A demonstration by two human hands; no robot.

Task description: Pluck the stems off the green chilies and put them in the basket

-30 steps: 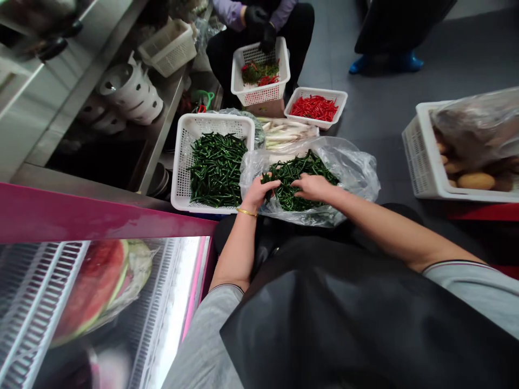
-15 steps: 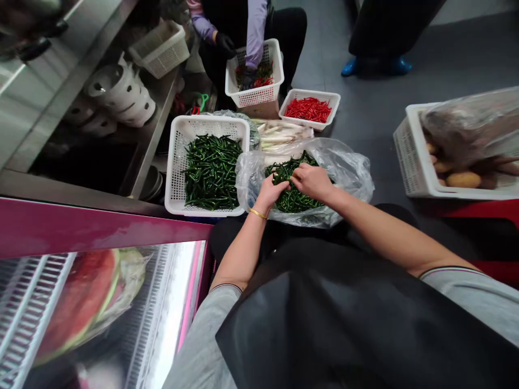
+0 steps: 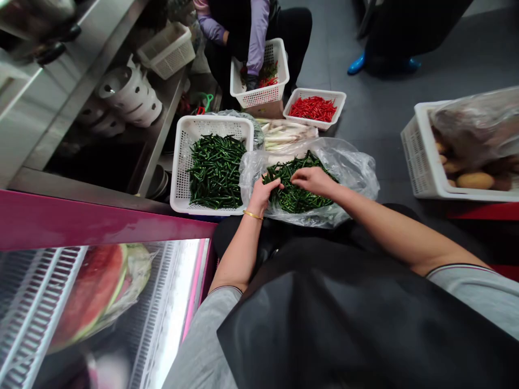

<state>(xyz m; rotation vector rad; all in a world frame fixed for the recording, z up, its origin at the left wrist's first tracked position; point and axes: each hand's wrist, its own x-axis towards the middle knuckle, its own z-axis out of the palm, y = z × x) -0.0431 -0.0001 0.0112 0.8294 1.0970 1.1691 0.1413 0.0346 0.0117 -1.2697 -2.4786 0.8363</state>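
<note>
Far to the left of our hands, a halved watermelon (image 3: 91, 294) lies behind the glass of a pink-framed display chiller (image 3: 101, 224), and a steel shelf (image 3: 162, 116) above it carries white perforated pots (image 3: 125, 92). Just left of the hands, a white plastic basket (image 3: 180, 162) holds a heap of green chillies (image 3: 217, 171).

Our left hand (image 3: 263, 195), a gold bangle (image 3: 253, 215) on its wrist, and our right hand (image 3: 314, 181) are just apart, both resting on more green chillies (image 3: 294, 186) in a clear plastic bag (image 3: 357, 178). We cannot tell whether either hand has closed on any. The chillies should be light, slim and fairly stiff, and a little slippery (the thin stems look like the easiest place to pinch).

Beyond the hands, a co-worker's purple sleeve (image 3: 257, 32) reaches into a white basket (image 3: 259, 92), and red chillies (image 3: 313, 108) fill another. Far right, potatoes (image 3: 475, 180) lie in a white crate (image 3: 417, 162).
</note>
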